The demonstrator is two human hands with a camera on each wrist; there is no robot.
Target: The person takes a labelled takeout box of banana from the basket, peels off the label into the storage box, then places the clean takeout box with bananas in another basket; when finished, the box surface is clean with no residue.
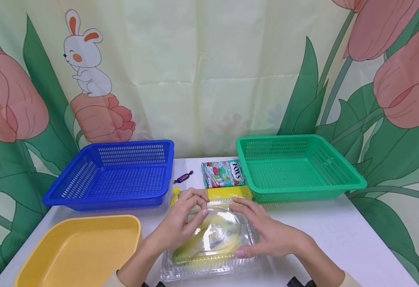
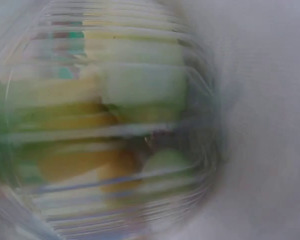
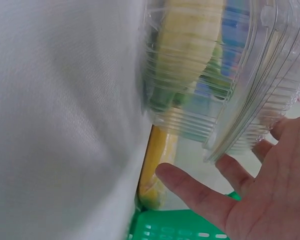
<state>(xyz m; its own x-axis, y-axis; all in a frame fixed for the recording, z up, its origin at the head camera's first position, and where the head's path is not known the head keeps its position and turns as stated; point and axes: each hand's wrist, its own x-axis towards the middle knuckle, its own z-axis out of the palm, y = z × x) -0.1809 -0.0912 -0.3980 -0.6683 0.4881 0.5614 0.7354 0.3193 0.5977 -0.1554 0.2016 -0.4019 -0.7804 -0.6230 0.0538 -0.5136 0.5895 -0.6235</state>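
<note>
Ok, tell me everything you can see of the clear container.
The clear container is shiny, apparently plastic, squarish with rounded corners, ribbed walls and a flanged rim. Its lid, with a rounded panel, looks seated on the base; yellow-green contents show through. It sits on the white surface in front of a yellow packet. The right hand spreads along its right side; the left hand is over its far left; contact is unclear.

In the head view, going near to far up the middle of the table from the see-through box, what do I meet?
Clear lidded plastic container → yellow packet → FOX'S candy bag → tulip-print curtain. Hands left out, as they overlap the container.
</note>
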